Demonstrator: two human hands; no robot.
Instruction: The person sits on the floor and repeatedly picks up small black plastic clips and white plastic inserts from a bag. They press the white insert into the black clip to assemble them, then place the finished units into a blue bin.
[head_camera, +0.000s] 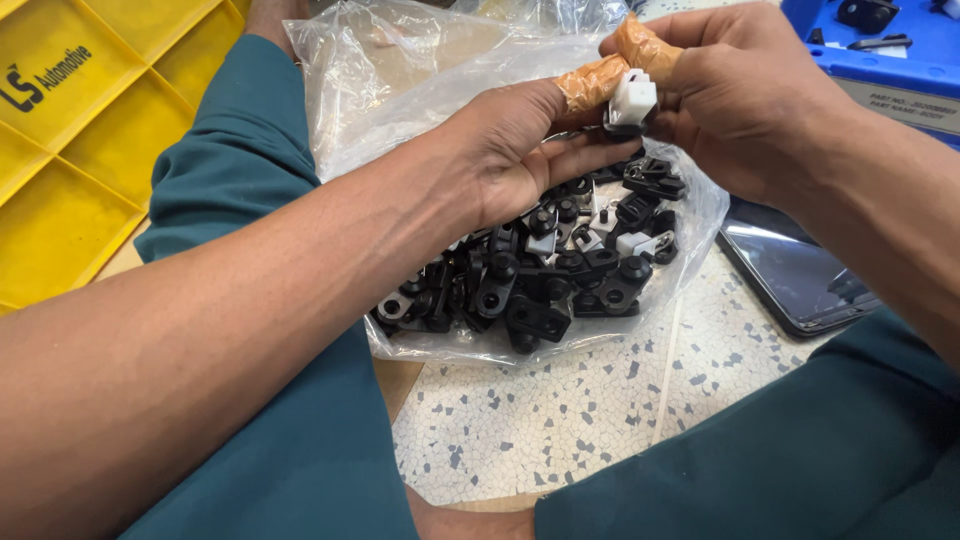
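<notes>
Both hands, left hand (520, 150) and right hand (745, 95), pinch one white clip (632, 100) in taped fingers (592, 82) over the open bag (420, 90), keeping spares within reach.

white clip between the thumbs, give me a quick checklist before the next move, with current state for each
1. White plastic clip pinched between both thumbs: ok.
2. Left hand thumb cot in place: ok, orange-brown cover on the thumb tip.
3. Right hand thumb cot in place: ok.
4. Black part under the clip seated against it: cannot tell, mostly hidden by the fingers.
5. Clear plastic bag open, with the black and white parts inside: ok, none seen spilled on the speckled floor.
6. Dark phone clear of the bag: not ok, it lies right beside the bag's edge.
</notes>
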